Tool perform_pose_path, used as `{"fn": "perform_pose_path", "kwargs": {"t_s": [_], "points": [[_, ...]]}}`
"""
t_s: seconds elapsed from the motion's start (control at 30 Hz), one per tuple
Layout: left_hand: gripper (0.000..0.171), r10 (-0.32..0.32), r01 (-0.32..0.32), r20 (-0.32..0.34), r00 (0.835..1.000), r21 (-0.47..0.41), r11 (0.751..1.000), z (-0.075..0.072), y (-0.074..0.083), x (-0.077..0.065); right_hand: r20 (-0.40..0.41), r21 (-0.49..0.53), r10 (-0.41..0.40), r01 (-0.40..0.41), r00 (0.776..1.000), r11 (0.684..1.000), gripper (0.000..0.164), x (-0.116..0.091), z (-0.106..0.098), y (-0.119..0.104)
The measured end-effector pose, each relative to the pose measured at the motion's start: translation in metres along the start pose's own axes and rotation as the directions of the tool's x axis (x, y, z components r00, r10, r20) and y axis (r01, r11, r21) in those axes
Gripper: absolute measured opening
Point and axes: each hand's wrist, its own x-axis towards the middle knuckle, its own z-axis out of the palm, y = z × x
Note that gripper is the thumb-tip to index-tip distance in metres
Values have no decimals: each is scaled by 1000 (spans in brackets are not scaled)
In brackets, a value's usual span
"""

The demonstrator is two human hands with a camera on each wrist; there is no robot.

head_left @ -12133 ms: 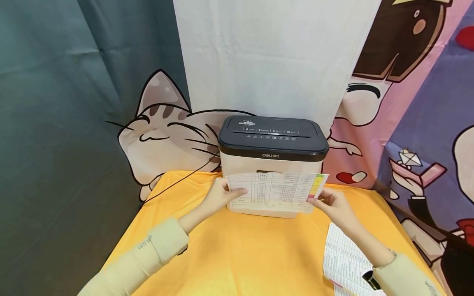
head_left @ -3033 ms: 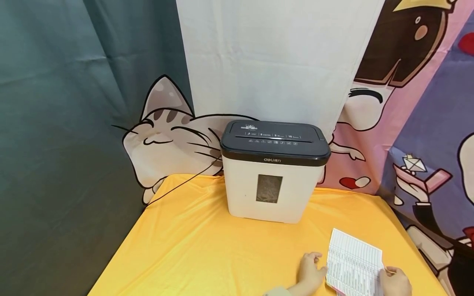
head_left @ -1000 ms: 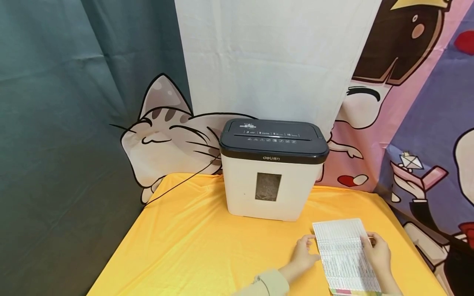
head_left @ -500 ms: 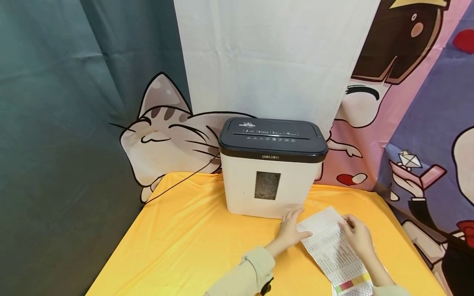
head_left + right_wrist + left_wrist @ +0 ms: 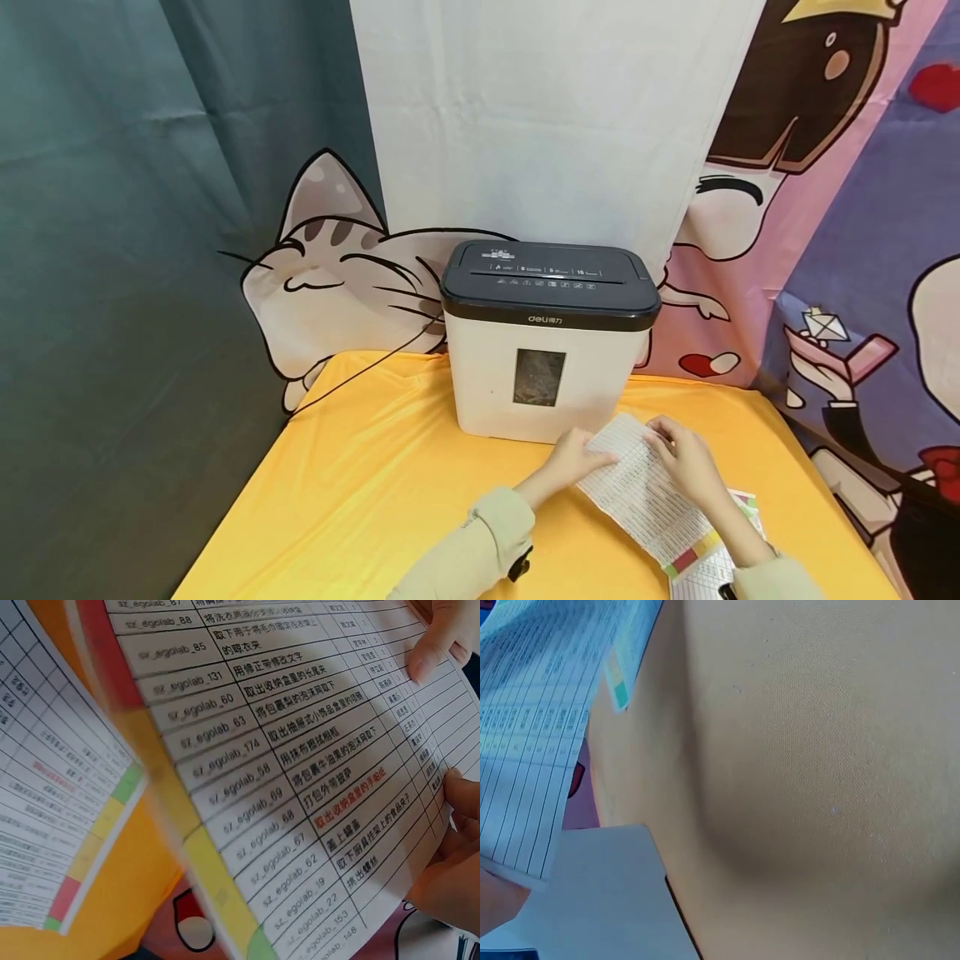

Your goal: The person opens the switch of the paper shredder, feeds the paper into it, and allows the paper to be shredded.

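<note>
Both hands hold a sheet of paper (image 5: 637, 500) printed with a table, raised over the yellow cloth and slanted. My left hand (image 5: 567, 460) pinches its upper left edge, thumb on top. At the upper right edge the fingers of my right hand (image 5: 684, 457) grip it. In the right wrist view the sheet (image 5: 300, 765) shows rows of print and a red, yellow and green edge strip. More printed sheets (image 5: 708, 575) lie below it, partly covered by the sheet and right forearm. Just beyond the hands stands a paper shredder (image 5: 547, 367), white with a dark top.
A narrow feed slot (image 5: 547, 277) runs across the shredder's top, and a window (image 5: 538, 377) is in its front. A black cord (image 5: 367, 383) trails left from it. The yellow cloth (image 5: 390, 508) covers the table; printed curtains (image 5: 570, 117) hang behind.
The sheet has come off the papers at right and moved left, toward the shredder, with both hands. About twelve seconds ago, both hands held a sheet in front of the shredder.
</note>
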Motion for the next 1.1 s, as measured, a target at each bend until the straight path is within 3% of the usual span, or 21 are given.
{"fn": "perform_pose_path", "kwargs": {"t_s": [0.27,0.47,0.6,0.7,0.9,1.0,1.1], "points": [[24,54,-54,-112,992,5,999,-21,7,-3,27,38,-47,46,999,998,4,11,-7,-11],[20,9,-22,-126,992,-102,995,-42,6,-5,50,27,-100,99,994,995,6,15,-16,-11],[23,18,-32,-161,987,-81,996,-56,8,-6,37,39,-98,97,994,995,6,17,-18,-12],[26,40,-53,-216,976,-55,997,-65,12,-8,11,73,-60,59,998,996,6,19,-18,-14],[51,23,-75,-327,945,-149,986,-84,30,-24,-68,159,25,-14,997,987,7,21,-18,-15],[59,-7,-76,-338,941,-232,970,-87,33,-33,-102,232,86,-60,991,971,9,21,-16,-15],[58,-14,-95,-309,951,-333,938,-84,30,-38,-120,340,153,-104,981,934,10,21,-12,-17]]}}
